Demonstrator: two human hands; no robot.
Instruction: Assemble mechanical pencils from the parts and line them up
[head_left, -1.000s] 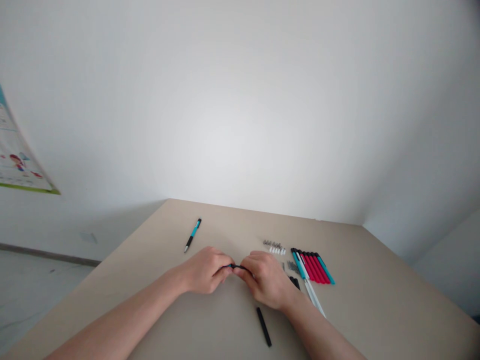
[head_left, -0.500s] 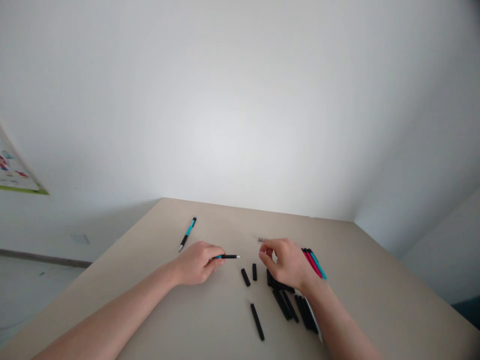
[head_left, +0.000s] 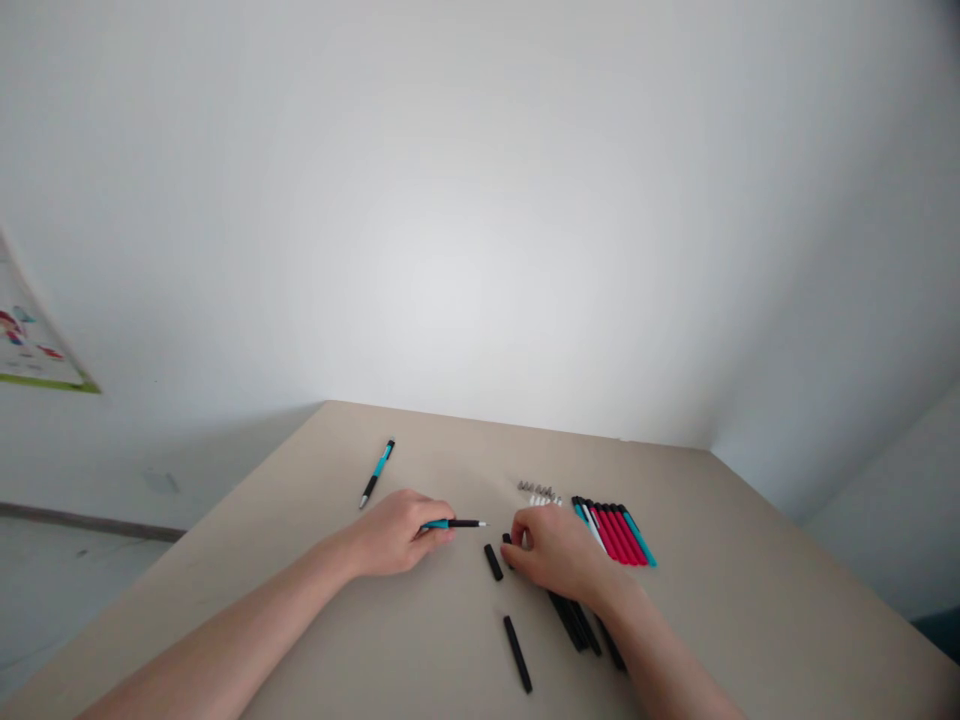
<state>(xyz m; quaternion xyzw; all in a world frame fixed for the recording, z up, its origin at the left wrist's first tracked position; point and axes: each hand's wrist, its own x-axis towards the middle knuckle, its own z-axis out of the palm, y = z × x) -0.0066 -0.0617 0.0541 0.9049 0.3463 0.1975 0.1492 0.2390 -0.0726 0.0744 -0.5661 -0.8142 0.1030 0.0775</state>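
My left hand (head_left: 409,532) is closed around a pen (head_left: 466,523) with a blue barrel. Its black front section and thin pale tip stick out to the right. The fingers of my right hand (head_left: 553,548) are bent down at a short black tube (head_left: 508,540), thumb and fingertips against it, partly hiding it. A second short black tube (head_left: 493,562) lies just left of these fingers. Nearer the front lies a longer black tube (head_left: 517,654). More long black tubes (head_left: 568,620) lie under and beside my right wrist, partly covered.
A blue and black pen (head_left: 377,473) lies at the back left of the table (head_left: 360,650). Behind my right hand are rows of small metallic parts (head_left: 535,488) and white parts (head_left: 545,501). Red, blue and white barrels (head_left: 619,535) lie side by side to the right.
My right hand has moved left and toward me, from near the metallic parts down to the short black tube. The small parts and coloured barrels show more now. My left hand still holds the pen.
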